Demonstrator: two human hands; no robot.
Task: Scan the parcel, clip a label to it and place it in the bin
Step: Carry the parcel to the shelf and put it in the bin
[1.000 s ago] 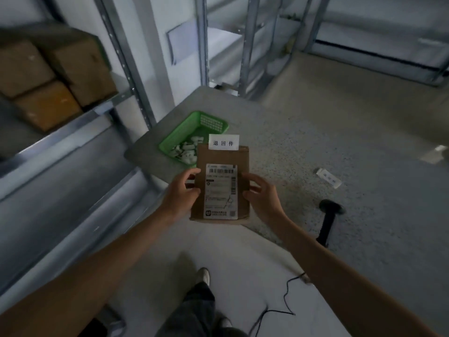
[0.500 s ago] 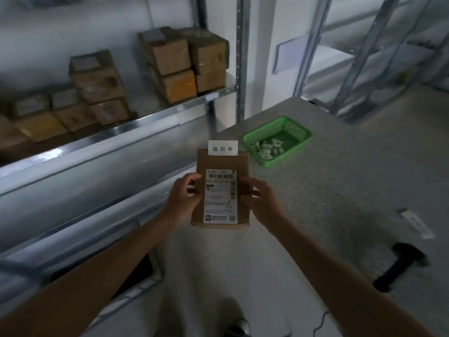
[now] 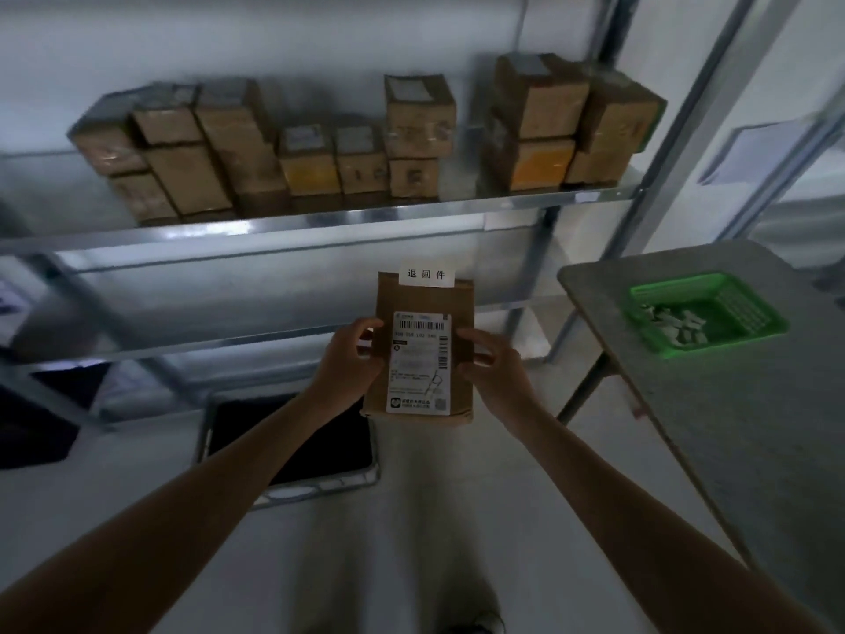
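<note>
I hold a flat brown cardboard parcel (image 3: pixel 423 304) upright in front of me, its white shipping sticker facing me. A small white label (image 3: pixel 426 273) with printed characters sticks up from its top edge. My left hand (image 3: pixel 350 356) grips the parcel's left side and my right hand (image 3: pixel 491 363) grips its right side. Below and to the left of the parcel a dark open bin (image 3: pixel 292 487) with a grey rim stands on the floor, partly hidden by my left forearm.
A metal shelf rack (image 3: pixel 320 217) ahead carries several brown boxes (image 3: pixel 237 148). At the right stands a grey table (image 3: pixel 750 432) with a green basket (image 3: pixel 706 313) of small white clips. Another dark bin (image 3: pixel 32 432) sits at far left. Pale floor lies below.
My view has swung left, away from the table toward the shelf rack. The floor bin has come fully into view. Both hands still hold the parcel the same way.
</note>
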